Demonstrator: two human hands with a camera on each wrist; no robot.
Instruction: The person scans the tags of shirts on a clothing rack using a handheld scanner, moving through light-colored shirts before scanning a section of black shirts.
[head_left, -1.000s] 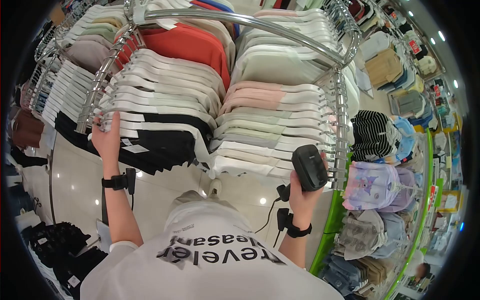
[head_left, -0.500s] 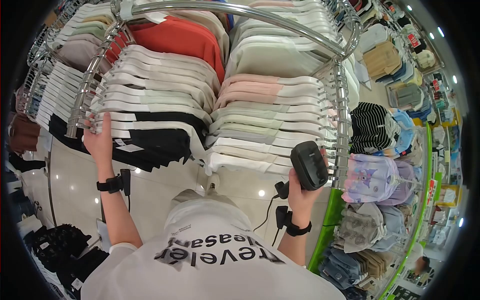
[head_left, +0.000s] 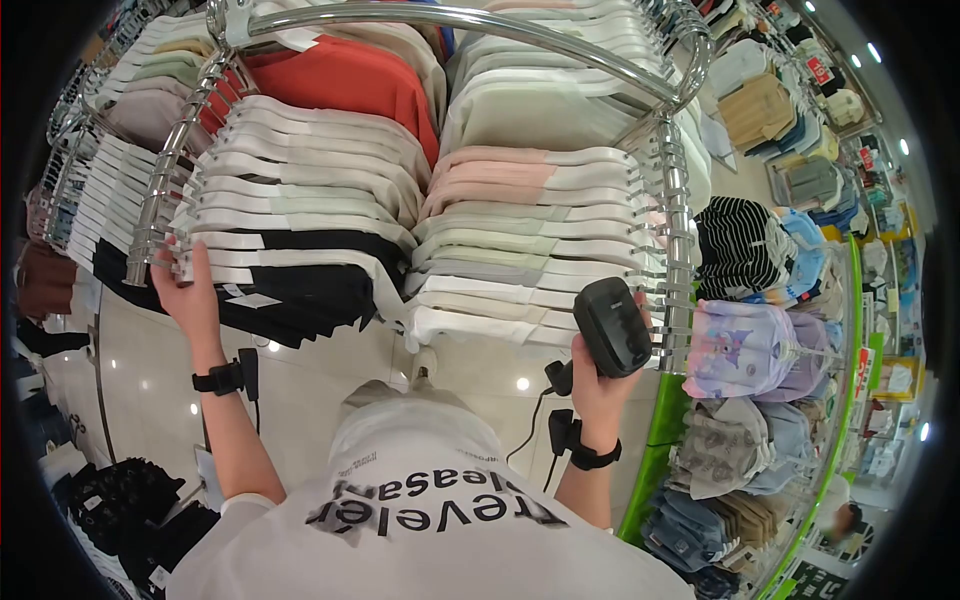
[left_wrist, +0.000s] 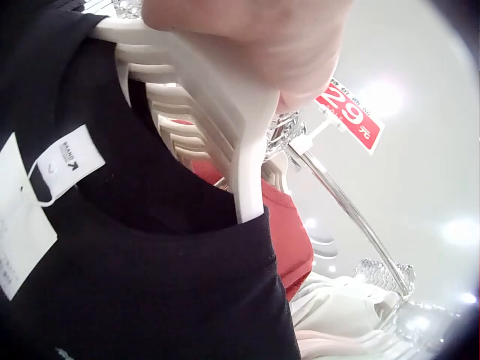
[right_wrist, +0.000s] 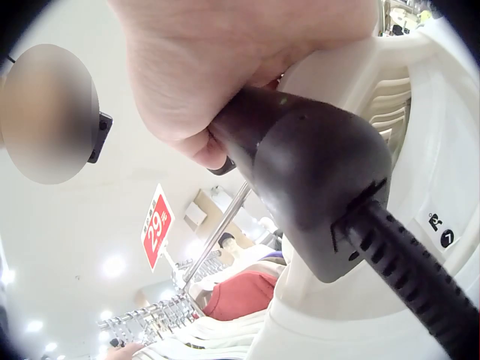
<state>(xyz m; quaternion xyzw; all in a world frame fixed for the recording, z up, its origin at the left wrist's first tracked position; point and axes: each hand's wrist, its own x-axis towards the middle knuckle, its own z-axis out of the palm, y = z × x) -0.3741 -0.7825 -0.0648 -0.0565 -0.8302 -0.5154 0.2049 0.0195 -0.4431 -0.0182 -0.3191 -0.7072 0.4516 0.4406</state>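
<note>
In the head view my left hand (head_left: 188, 300) is at the end of the left rail, its fingers around the hooks of the nearest white hangers. The left wrist view shows it over the neck of a white hanger (left_wrist: 217, 82) that carries a black T-shirt (left_wrist: 150, 270). Two white tags (left_wrist: 69, 163) hang at the shirt's collar. My right hand (head_left: 600, 395) grips a black handheld garment steamer (head_left: 612, 327), its broad head upward and in front of light-coloured tops (head_left: 500, 318). A ribbed cord (right_wrist: 412, 277) leaves its handle in the right wrist view.
A chrome rack arches ahead, with its left rail (head_left: 165, 190) and right rail (head_left: 677, 230) full of hangers. Red tops (head_left: 340, 85) hang farther back. Children's clothes (head_left: 745, 350) stand along a green-edged shelf to the right. A red price sign (left_wrist: 352, 116) rises above the rack.
The rack and my left hand have shifted slightly left in the head view, the hand staying at the same hangers. My right hand keeps its hold on the steamer, almost still.
</note>
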